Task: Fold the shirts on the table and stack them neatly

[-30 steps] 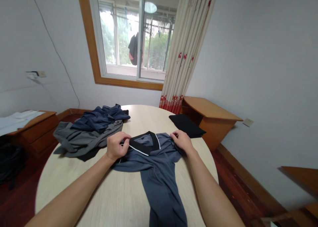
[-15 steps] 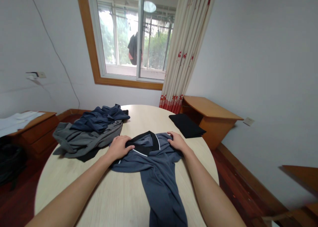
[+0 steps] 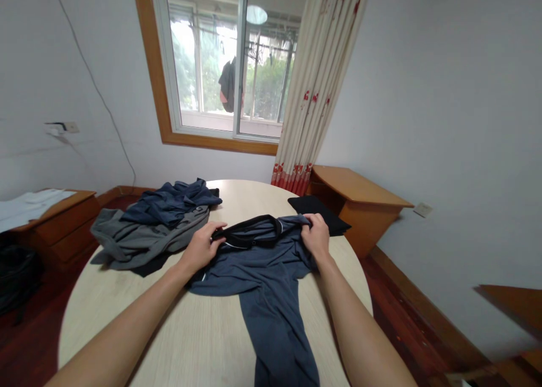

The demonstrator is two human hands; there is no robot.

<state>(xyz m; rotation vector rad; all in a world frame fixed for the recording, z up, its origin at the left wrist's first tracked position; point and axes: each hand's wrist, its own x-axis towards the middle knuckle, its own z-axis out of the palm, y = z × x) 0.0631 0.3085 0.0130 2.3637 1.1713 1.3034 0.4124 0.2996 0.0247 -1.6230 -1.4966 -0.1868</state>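
A dark blue-grey polo shirt (image 3: 266,279) with a black, white-edged collar (image 3: 254,234) lies rumpled on the round pale table (image 3: 186,330). Its lower part runs toward me and past the bottom edge of the view. My left hand (image 3: 202,244) pinches the shirt at the left end of the collar. At the right shoulder, my right hand (image 3: 315,234) is closed on the cloth. Between both hands the collar is lifted and stretched sideways.
A grey garment (image 3: 148,237) and a navy garment (image 3: 173,200) lie heaped at the table's left. Folded black cloth (image 3: 319,213) rests at its right edge, near a wooden desk (image 3: 359,186). A wooden cabinet (image 3: 63,223) stands at far left, beside a black bag (image 3: 19,274).
Both hands have closed on the shirt and raised its shoulders. My right hand moved outward to the right, and the open collar has been pulled wide and flatter.
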